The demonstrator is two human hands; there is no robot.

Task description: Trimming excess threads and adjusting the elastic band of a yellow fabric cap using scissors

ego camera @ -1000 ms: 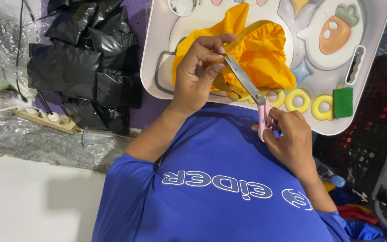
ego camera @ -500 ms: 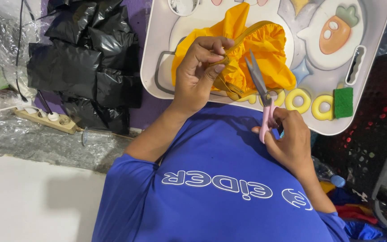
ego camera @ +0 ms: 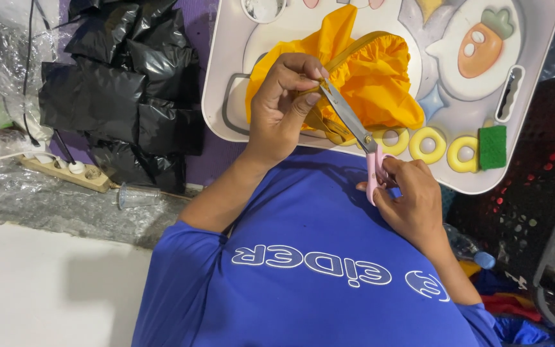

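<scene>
Over the tray (ego camera: 226,122), hands snip yellow cloth (ego camera: 374,83)
Left hand (ego camera: 284,109) pinches the cloth's edge between thumb and fingers; right hand (ego camera: 409,202) grips pink-handled scissors (ego camera: 354,128), blade tips at the pinched edge

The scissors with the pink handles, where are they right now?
In the head view, the scissors sit just right of centre: the right hand grips the pink handles while the blades reach up-left to the yellow fabric pinched by the left hand, over the white tray.
</scene>
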